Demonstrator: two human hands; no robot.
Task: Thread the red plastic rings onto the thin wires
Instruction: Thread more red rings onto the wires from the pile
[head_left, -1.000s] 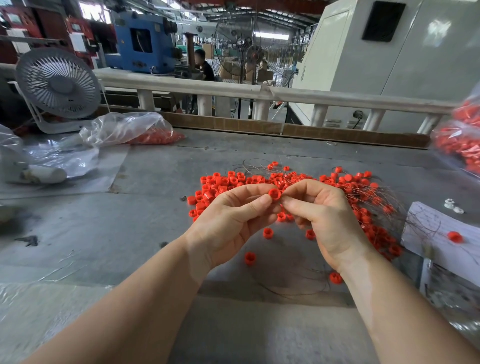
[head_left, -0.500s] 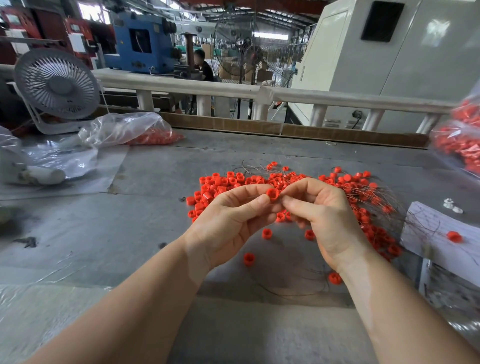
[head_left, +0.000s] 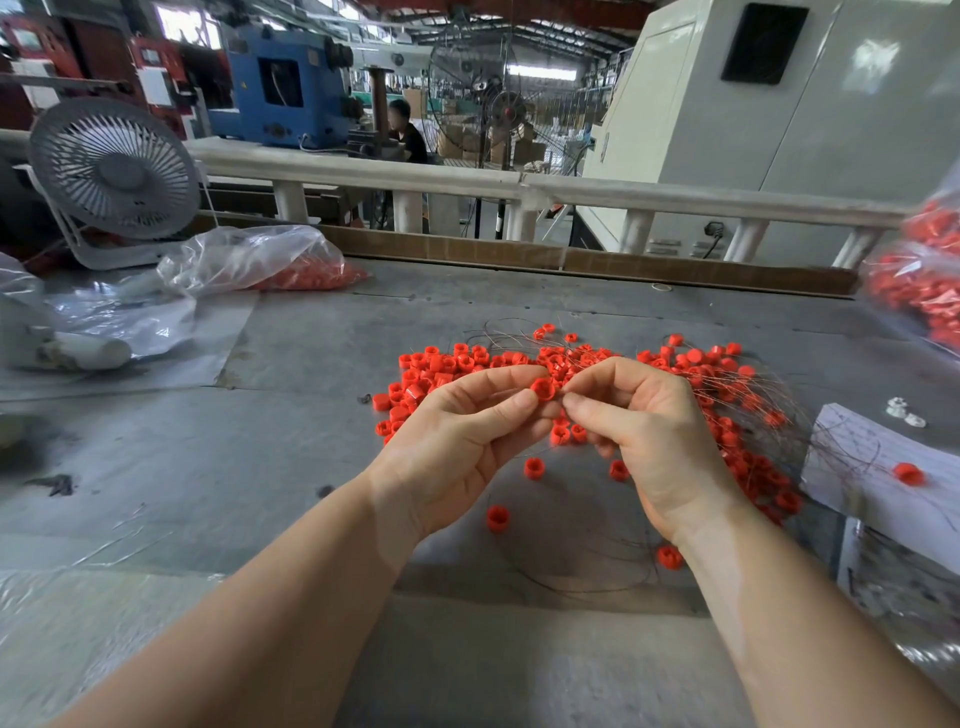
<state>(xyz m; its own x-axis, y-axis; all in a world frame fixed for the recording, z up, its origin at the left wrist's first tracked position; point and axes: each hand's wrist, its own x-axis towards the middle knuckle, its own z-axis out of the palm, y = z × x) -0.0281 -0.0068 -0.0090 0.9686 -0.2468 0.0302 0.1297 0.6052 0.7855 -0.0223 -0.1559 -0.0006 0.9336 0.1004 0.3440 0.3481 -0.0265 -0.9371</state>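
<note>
Red ring (head_left: 543, 388) sits pinched in my left hand (head_left: 457, 441); my right hand (head_left: 649, 436), touching it, pinches a wire, too thin to trace.

We're seeing ring pile (head_left: 582, 364) lying mid-table (head_left: 260, 467); fan (head_left: 111, 171) sitting far left; bag (head_left: 249, 260) lying right of fan; paper (head_left: 857, 467) lying right.

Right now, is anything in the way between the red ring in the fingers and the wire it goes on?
Nothing visible. The left hand pinches the red ring, and the right hand pinches right beside it, apparently on a thin wire too fine to make out. No gap or object shows between them.
</note>
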